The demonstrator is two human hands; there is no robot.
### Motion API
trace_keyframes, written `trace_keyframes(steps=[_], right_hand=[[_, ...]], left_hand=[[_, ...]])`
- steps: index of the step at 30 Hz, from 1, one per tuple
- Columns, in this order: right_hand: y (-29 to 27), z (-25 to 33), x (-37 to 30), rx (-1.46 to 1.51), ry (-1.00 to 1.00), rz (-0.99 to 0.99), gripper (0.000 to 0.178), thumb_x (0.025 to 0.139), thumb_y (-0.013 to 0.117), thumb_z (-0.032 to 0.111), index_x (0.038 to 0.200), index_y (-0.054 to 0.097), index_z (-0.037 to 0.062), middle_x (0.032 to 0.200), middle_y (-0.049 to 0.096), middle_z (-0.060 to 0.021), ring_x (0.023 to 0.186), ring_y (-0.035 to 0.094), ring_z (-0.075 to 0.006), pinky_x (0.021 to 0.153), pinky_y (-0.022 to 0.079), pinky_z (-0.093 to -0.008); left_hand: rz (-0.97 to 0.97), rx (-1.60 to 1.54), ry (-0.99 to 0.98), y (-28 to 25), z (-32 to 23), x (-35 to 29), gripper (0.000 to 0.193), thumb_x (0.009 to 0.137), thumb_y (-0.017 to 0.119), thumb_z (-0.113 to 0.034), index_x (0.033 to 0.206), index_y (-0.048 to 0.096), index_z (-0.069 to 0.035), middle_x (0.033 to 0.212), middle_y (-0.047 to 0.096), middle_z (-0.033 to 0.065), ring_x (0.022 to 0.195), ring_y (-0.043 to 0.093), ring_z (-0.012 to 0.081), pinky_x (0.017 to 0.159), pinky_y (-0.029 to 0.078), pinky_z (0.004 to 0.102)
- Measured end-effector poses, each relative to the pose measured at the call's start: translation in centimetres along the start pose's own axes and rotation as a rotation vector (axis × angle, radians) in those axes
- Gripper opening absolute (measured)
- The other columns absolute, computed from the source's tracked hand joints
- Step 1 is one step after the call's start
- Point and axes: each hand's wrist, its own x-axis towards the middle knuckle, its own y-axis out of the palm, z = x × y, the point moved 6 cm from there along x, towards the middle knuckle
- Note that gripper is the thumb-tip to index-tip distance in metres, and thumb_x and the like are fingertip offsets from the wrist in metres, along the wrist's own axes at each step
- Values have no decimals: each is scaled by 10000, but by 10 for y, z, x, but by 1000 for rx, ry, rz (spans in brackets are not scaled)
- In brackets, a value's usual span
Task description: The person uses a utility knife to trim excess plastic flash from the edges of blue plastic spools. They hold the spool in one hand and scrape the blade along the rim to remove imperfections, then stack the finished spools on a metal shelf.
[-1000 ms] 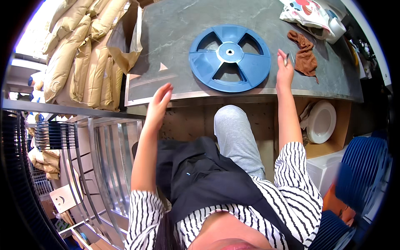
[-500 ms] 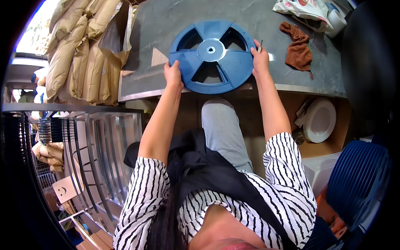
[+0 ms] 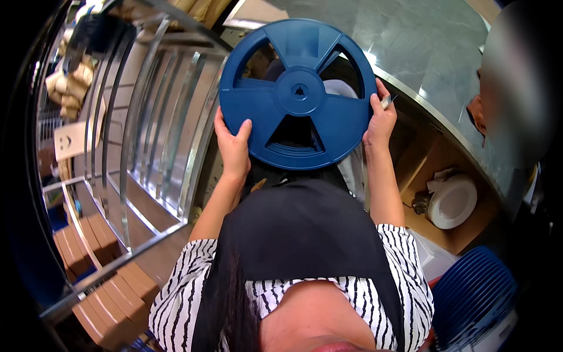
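Observation:
A large blue plastic reel [image 3: 296,105] with a round hub and wedge-shaped cutouts is raised in front of me, off the bench. My left hand [image 3: 234,146] grips its lower left rim, thumb on the face and fingers at the edge. On the right rim is my right hand [image 3: 381,120], closed on it. A small thin item with a pale body and dark tip [image 3: 387,102] sticks out between the right fingers; its kind is unclear. Through the lower cutout, several curved edges show inside the reel.
The grey bench [image 3: 428,53] with a metal edge lies ahead and right, a brown cloth [image 3: 476,114] on it. Below is a shelf with a white round reel [image 3: 454,202]. At left stands a metal rack [image 3: 193,117], cardboard boxes [image 3: 111,305] near it. Blue reels [image 3: 475,299] stand at lower right.
Both hands have lifted the blue reel off the bench and brought it closer to my body. My view has turned left, with the rack now nearer and the bench farther right.

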Motion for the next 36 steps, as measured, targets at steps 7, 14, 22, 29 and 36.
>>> trace_keyframes(steps=[7, 14, 22, 29, 36], right_hand=[[20, -36, -6, -181, 169, 132, 351, 900, 551, 0, 1249, 576, -29, 1202, 613, -119, 1055, 595, -181, 942, 463, -297], [43, -41, -2, -181, 173, 214, 351, 902, 559, 2, 1251, 576, -26, 1185, 624, -109, 1033, 608, -181, 912, 484, -296], [70, -28, 3, -230, 135, 297, 347, 938, 520, 75, 1276, 563, 8, 1165, 620, -116, 1012, 603, -172, 907, 486, -286], [76, -25, 22, -203, 154, 381, 303, 923, 553, 70, 1216, 610, 19, 1076, 628, -85, 918, 594, -129, 837, 498, -255], [87, -26, 31, -214, 134, 441, 305, 916, 556, 75, 1209, 612, 11, 1080, 635, -78, 930, 588, -129, 839, 485, -250]], left_hand=[[-73, -44, -263, -72, 41, -35, 644, 912, 575, -125, 1449, 241, -1, 1383, 390, 153, 1239, 424, 219, 1060, 337, 356], [201, 105, -326, -95, 32, 76, 887, 837, 676, -433, 1478, 240, -3, 1434, 373, 214, 1290, 416, 284, 1066, 323, 396], [366, 225, -418, -72, 54, 134, 421, 787, 740, -100, 1147, 537, -21, 798, 603, 56, 651, 593, 136, 575, 518, 264], [318, 109, -443, -73, 50, 126, 597, 767, 750, -45, 1262, 417, -32, 842, 624, 130, 707, 654, 190, 601, 572, 312], [286, -199, -695, -82, 57, 117, 489, 803, 760, -168, 1191, 488, -49, 792, 628, 103, 651, 651, 214, 596, 583, 352]])
